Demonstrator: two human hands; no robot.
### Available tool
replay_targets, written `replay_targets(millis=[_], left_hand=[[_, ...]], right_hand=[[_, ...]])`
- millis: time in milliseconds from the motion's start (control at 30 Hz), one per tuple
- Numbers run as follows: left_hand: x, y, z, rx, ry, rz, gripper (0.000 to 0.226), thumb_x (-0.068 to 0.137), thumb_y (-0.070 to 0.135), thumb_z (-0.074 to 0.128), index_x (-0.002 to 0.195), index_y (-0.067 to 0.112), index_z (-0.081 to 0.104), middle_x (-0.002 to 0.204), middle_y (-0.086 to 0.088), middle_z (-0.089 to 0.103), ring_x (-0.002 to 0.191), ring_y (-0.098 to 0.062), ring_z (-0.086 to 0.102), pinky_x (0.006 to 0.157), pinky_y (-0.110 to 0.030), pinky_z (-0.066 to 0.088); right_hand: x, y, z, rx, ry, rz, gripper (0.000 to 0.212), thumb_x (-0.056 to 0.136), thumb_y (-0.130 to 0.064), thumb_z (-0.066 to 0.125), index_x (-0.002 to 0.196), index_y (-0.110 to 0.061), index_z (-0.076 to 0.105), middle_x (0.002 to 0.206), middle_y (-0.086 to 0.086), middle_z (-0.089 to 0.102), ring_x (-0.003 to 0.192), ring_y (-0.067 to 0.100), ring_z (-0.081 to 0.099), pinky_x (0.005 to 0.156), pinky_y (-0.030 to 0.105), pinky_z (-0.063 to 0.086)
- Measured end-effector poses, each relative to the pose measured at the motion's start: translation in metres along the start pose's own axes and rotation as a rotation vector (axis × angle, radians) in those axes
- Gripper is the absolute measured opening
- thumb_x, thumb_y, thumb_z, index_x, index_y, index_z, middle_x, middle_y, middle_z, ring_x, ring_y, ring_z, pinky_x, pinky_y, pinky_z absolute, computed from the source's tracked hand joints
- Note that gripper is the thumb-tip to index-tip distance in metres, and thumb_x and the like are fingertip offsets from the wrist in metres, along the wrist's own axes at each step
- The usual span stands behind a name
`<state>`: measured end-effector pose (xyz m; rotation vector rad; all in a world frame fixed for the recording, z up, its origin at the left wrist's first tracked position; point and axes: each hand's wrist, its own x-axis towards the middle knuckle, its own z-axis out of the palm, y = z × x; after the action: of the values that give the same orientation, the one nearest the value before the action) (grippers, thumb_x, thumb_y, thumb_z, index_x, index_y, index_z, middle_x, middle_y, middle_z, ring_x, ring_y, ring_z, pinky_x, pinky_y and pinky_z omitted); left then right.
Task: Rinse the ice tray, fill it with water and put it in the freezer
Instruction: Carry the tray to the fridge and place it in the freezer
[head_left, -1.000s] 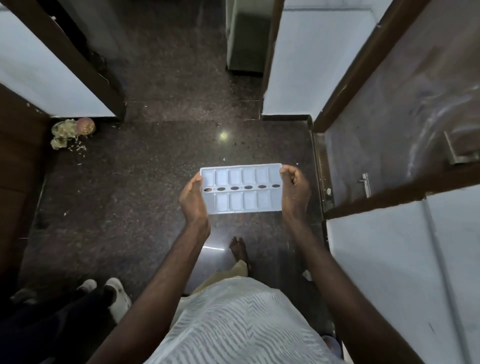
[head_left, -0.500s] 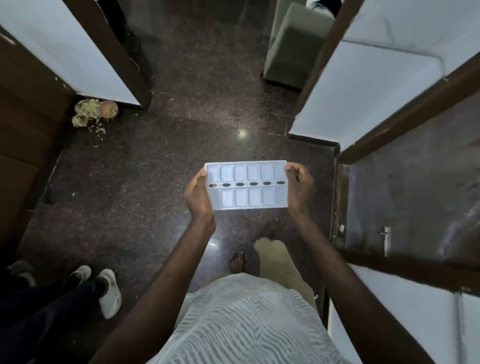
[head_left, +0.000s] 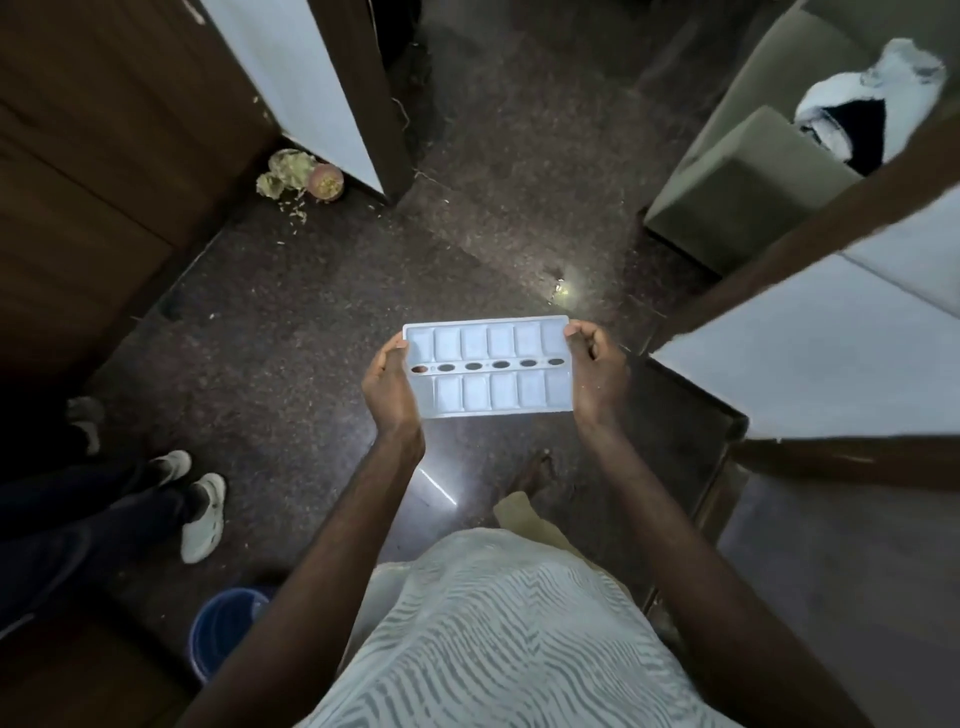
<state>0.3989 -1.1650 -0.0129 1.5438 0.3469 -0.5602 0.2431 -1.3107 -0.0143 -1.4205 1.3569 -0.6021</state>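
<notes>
Left hand (head_left: 390, 387) grips the ice tray (head_left: 475, 392) at its nine-o'clock end. Right hand (head_left: 597, 376) pinches the three-o'clock end, fingers curled over the rim. The tray is held level, dead centre above the floor (head_left: 311, 338). One tilt, or a knock on the door frame (head_left: 779, 262) at two o'clock, could slop any water out. No lettering is readable.

the ice tray (head_left: 501, 396) looks like pale, smooth plastic with a matt finish. the floor (head_left: 291, 332) is dark speckled stone, polished and glossy, with bright reflections. the door panel (head_left: 93, 156) is brown wood, dull in finish. the shirt (head_left: 498, 634) is thin white cloth with a wavy weave. the bucket (head_left: 221, 631) is smooth blue plastic.
</notes>
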Motion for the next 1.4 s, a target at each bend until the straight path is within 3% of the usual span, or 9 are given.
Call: replay_targets(millis=[100,233,367,633,800,967,1100,1200,1400], left_hand=[[0.013,0.009,0.034,-0.034,0.058,0.011,0.023,0.1,0.014,0.06,0.118,0.011,0.074,0.094,0.007,0.077,0.079,-0.003,0.074,0.068,-0.02,0.058],[0.032,0.02,0.079,-0.079,0.112,0.006,0.023,0.098,0.016,0.061,0.116,0.013,0.076,0.112,-0.008,0.078,0.102,-0.028,0.075,0.088,-0.041,0.061],[0.053,0.034,0.117,-0.116,0.151,-0.007,0.024,0.098,0.018,0.062,0.116,0.014,0.077,0.112,-0.008,0.078,0.092,-0.022,0.074,0.084,-0.04,0.061],[0.121,0.073,0.193,-0.187,0.219,-0.007,0.027,0.1,0.016,0.059,0.122,0.011,0.073,0.103,-0.004,0.076,0.082,-0.018,0.072,0.07,-0.03,0.059],[0.181,0.111,0.243,-0.181,0.259,-0.023,0.024,0.101,0.021,0.058,0.118,0.019,0.075,0.107,-0.003,0.078,0.089,-0.022,0.075,0.079,-0.038,0.061],[0.236,0.162,0.292,-0.195,0.267,-0.036,0.019,0.101,0.022,0.058,0.11,0.026,0.074,0.101,0.0,0.078,0.09,-0.024,0.076,0.086,-0.046,0.062],[0.279,0.2,0.327,-0.211,0.272,-0.008,0.024,0.101,0.022,0.059,0.119,0.021,0.074,0.11,-0.005,0.079,0.1,-0.029,0.076,0.091,-0.05,0.062],[0.305,0.223,0.357,-0.25,0.289,0.01,0.028,0.1,0.022,0.061,0.124,0.016,0.074,0.111,-0.005,0.079,0.099,-0.027,0.077,0.088,-0.046,0.063],[0.352,0.258,0.424,-0.335,0.357,0.049,0.023,0.098,0.022,0.065,0.117,0.016,0.076,0.097,0.001,0.08,0.082,-0.018,0.077,0.068,-0.031,0.061]], right_hand=[[0.047,-0.015,0.004,0.03,-0.047,-0.031,0.015,0.1,-0.022,0.062,0.105,-0.012,0.072,0.096,-0.005,0.074,0.079,-0.004,0.063,0.074,0.014,0.048],[0.111,-0.033,0.009,0.002,-0.121,-0.09,0.013,0.096,-0.028,0.063,0.101,-0.022,0.073,0.09,-0.022,0.071,0.087,-0.003,0.064,0.082,0.021,0.052],[0.169,-0.052,0.019,-0.061,-0.164,-0.138,0.015,0.093,-0.035,0.062,0.099,-0.027,0.072,0.095,-0.011,0.074,0.091,0.011,0.069,0.087,0.037,0.057],[0.285,-0.102,0.071,-0.107,-0.255,-0.174,0.014,0.096,-0.031,0.064,0.101,-0.023,0.074,0.092,-0.009,0.073,0.086,0.007,0.066,0.083,0.028,0.053],[0.362,-0.145,0.112,-0.118,-0.325,-0.194,0.015,0.098,-0.03,0.064,0.105,-0.022,0.074,0.092,-0.012,0.071,0.08,-0.004,0.062,0.076,0.018,0.05],[0.434,-0.193,0.154,-0.106,-0.342,-0.211,0.017,0.098,-0.031,0.063,0.106,-0.022,0.075,0.096,-0.009,0.074,0.081,-0.003,0.064,0.074,0.016,0.05],[0.488,-0.233,0.184,-0.104,-0.365,-0.228,0.019,0.099,-0.032,0.061,0.107,-0.021,0.074,0.097,-0.009,0.074,0.083,0.002,0.065,0.075,0.021,0.051],[0.526,-0.259,0.204,-0.088,-0.381,-0.265,0.02,0.099,-0.033,0.06,0.107,-0.02,0.074,0.098,-0.008,0.074,0.088,0.006,0.067,0.077,0.023,0.052],[0.608,-0.307,0.241,-0.011,-0.423,-0.262,0.012,0.099,-0.025,0.062,0.102,-0.021,0.072,0.093,-0.009,0.072,0.077,-0.006,0.061,0.072,0.017,0.049]])
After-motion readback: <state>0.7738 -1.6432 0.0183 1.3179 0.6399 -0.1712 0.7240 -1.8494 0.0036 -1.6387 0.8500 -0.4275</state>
